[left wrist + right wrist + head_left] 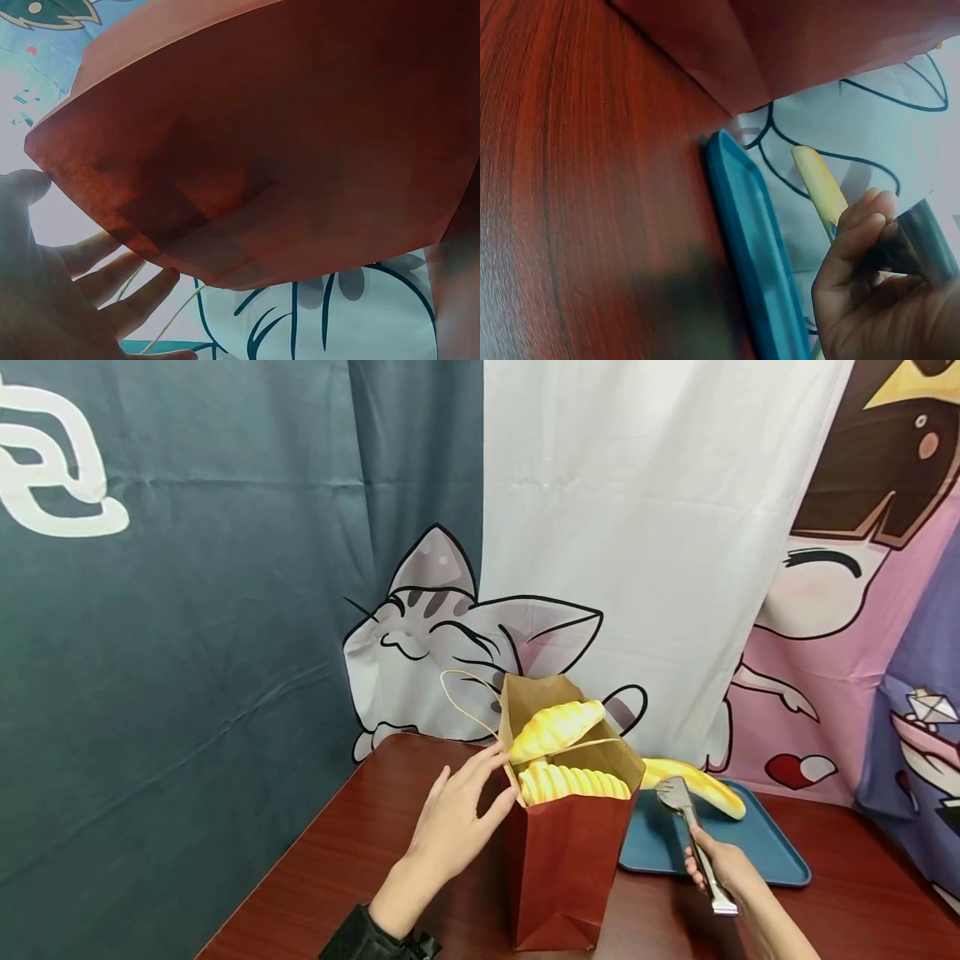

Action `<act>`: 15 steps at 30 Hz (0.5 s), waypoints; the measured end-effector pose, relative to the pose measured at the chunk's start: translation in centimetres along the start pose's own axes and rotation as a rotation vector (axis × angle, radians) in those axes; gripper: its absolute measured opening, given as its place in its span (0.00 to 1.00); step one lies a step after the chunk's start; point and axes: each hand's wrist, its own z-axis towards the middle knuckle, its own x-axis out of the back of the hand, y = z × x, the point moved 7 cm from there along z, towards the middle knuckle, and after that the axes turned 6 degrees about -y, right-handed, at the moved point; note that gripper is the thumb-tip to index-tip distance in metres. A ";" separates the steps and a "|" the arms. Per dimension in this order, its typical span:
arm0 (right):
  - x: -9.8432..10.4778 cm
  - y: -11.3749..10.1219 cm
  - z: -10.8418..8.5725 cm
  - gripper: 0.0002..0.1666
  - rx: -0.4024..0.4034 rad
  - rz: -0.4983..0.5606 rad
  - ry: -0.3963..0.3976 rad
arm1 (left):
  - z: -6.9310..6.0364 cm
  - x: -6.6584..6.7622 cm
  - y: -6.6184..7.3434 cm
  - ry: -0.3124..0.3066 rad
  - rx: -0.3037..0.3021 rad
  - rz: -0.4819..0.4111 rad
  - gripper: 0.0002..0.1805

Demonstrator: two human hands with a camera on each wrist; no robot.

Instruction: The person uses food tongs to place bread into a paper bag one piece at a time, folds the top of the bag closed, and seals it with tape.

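A tall red-brown paper bag (566,872) stands upright with its mouth open. Two bread pieces show in it: a pointed roll (558,728) leaning high at the rim and a ridged loaf (573,783) lower down. My left hand (453,818) touches the bag's left rim with thumb and fingers spread, as the left wrist view also shows along the bag's edge. In my right hand (722,864) I grip metal tongs (693,831), tips over a blue tray (776,852). On that tray lies a long curved bread (708,789), partly behind the bag.
The dark red wooden table (360,843) carries the bag and tray. Behind it hang printed curtains (637,527), with a cartoon cat close to the table's back edge. A thin string handle (465,706) loops up from the bag's left side.
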 end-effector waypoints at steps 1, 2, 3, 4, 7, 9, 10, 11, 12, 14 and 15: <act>0.1 -0.2 -0.2 0.28 0.006 -0.005 0.005 | 0.0 0.0 0.0 0.000 0.001 0.001 0.27; 0.2 -0.4 -0.5 0.28 0.011 -0.015 0.010 | 0.0 0.0 0.0 0.000 0.002 0.001 0.27; 0.3 -0.6 -0.7 0.28 0.017 -0.026 0.017 | 0.0 0.0 0.0 0.001 0.002 0.003 0.27; 0.4 -0.7 -0.9 0.28 0.019 -0.032 0.030 | 0.0 0.0 0.0 0.002 0.002 0.003 0.27; 0.6 -1.4 -1.6 0.27 0.038 -0.049 0.054 | 0.1 0.0 0.0 0.004 0.002 0.001 0.27; 0.8 -1.9 -1.9 0.27 0.058 -0.067 0.070 | 0.1 0.0 0.0 0.005 -0.001 0.003 0.27; 0.8 -2.2 -2.1 0.27 0.062 -0.071 0.080 | 0.1 0.0 0.0 0.005 -0.001 0.003 0.27; 0.9 -2.4 -2.2 0.27 0.068 -0.077 0.092 | 0.1 0.0 0.0 0.005 -0.001 0.004 0.27; 1.0 -2.7 -2.4 0.27 0.074 -0.084 0.106 | 0.1 0.0 0.0 0.005 -0.001 0.003 0.27; 1.1 -3.2 -2.7 0.28 0.089 -0.110 0.134 | 0.1 0.0 0.0 0.005 -0.003 0.002 0.27; 1.2 -3.4 -2.8 0.28 0.092 -0.118 0.155 | 0.1 -0.1 0.0 0.007 -0.004 0.003 0.27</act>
